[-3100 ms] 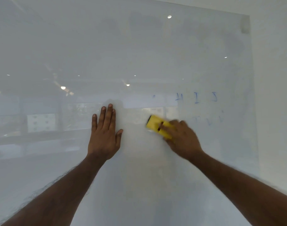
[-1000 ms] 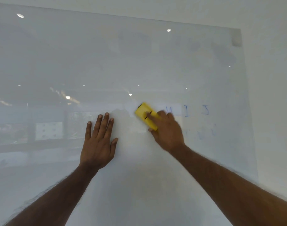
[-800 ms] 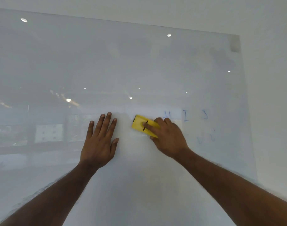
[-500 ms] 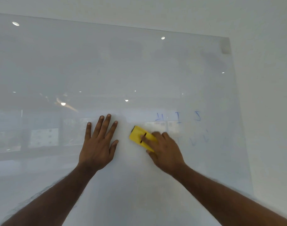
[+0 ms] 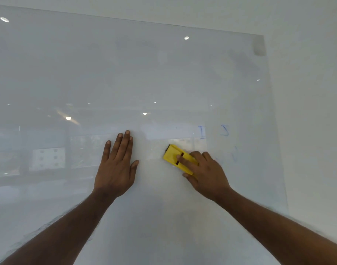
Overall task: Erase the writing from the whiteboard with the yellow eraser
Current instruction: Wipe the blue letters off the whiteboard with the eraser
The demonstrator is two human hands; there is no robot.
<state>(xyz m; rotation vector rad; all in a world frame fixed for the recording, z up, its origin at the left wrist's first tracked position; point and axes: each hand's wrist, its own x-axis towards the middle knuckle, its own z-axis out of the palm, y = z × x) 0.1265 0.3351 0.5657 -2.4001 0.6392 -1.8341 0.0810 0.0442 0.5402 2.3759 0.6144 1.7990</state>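
MOVED: leftmost letter wiped away since half a second ago | right hand (image 5: pixel 205 175) grips yellow eraser (image 5: pixel 172 154), pressed flat on whiteboard (image 5: pixel 163 73), below-left of remaining blue letters (image 5: pixel 202 131) | left hand (image 5: pixel 116 169) spread flat on board, probably bracing

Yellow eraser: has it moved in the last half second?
Yes: the yellow eraser slid right along the whiteboard, nearer the blue I mark.

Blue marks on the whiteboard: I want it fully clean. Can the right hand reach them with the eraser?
Probably yes. The right hand presses the yellow eraser on the whiteboard just below-left of the blue marks, and only bare board lies between them.
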